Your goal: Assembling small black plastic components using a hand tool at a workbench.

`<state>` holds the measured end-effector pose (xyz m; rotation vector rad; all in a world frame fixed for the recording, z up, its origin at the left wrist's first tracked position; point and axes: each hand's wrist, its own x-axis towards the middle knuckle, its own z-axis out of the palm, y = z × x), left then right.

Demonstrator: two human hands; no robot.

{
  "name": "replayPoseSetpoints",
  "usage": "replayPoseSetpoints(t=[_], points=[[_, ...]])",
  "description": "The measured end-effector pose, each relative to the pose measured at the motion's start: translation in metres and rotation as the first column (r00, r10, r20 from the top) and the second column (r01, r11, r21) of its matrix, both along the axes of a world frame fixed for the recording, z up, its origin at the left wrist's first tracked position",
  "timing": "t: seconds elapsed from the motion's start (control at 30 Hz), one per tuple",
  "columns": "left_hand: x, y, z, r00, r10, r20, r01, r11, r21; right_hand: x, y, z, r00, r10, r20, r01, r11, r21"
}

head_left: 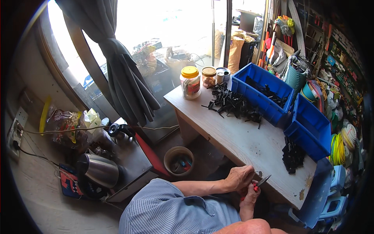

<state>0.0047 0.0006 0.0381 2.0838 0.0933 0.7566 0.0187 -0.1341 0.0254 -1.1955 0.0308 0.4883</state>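
Both hands work at the near edge of the bench (241,140), a pale, scuffed wooden top. The left hand (238,177) is clenched over a small part that its fingers hide; what the part is cannot be told. The right hand (250,194) grips the cutters (260,183) by red handles, with the dark pointed blades angled up and right, just beside the left hand.

Containers on the bench:
- 1 clear plastic jar (190,82), round, with a yellow screw lid and a red-and-white label band, stands at the far left corner.
- 1 smaller jar (209,77), with a tan lid, stands just right of it.
- 1 round open tin (223,73) stands next to that.
- 2 blue plastic bins: the far bin (260,93) is rectangular and holds dark parts; the near bin (310,126) sits to its right, at the bench's right edge.

Loose stock: a heap of black parts (233,103), thin and angular, lies against the far bin. A tighter black stack (292,156) lies in front of the near bin.

Off the bench, to the left: a steel kettle (99,169) with a black handle sits on a grey metal surface, and a printed snack bag (64,123) with a yellow edge lies behind it. A grey curtain (120,74) hangs knotted at the window. A tan bucket (179,160) stands on the floor.
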Motion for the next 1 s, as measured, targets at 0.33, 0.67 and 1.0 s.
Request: replayPoseSetpoints(t=[0.33,0.67,1.0], points=[[-0.008,-0.001,-0.011,0.981,-0.186,-0.046,0.141,0.861,-0.488,-0.007,0.000,0.003,0.992,-0.125,0.035,0.127,0.990,-0.061],[-0.014,0.016,-0.009,0.796,-0.577,-0.183,0.216,0.553,-0.805,0.002,-0.002,-0.021,0.995,-0.095,-0.016,0.095,0.995,-0.025],[-0.010,0.009,-0.015,0.726,-0.623,-0.291,-0.226,0.183,-0.957,-0.002,0.006,-0.007,0.999,0.012,-0.052,-0.016,0.997,-0.072]])
